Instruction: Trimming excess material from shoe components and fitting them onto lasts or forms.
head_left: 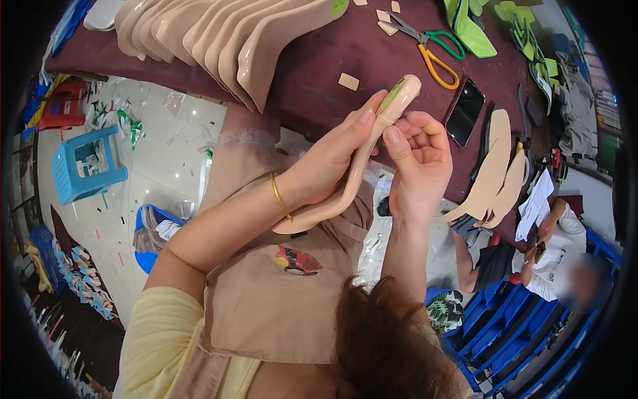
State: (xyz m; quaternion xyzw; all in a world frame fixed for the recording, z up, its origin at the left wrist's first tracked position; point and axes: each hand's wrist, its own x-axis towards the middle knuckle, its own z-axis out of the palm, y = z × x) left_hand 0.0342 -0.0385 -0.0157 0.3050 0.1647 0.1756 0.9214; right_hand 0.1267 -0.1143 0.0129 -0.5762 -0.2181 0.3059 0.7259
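My left hand (345, 139) is wrapped round a glossy beige shoe insole (352, 183), curved like a high-heel footbed, held tilted over my lap. Its narrow upper end bears a green patch (393, 94) and a folded-over beige covering. My right hand (422, 153) has its fingers curled, with thumb and forefinger pinched at the insole's edge just below that end. What lies between those fingertips is too small to make out. Beyond my hands, a row of similar glossy beige insoles (256, 56) leans together on the dark red table (306, 93).
Scissors (435, 56) with green and orange handles, a black phone (465, 112) and a small beige piece (348, 82) lie on the table. Flat beige cutouts (490, 159) hang over its right edge. A blue stool (90, 165) stands left; a person (555, 246) sits at the right.
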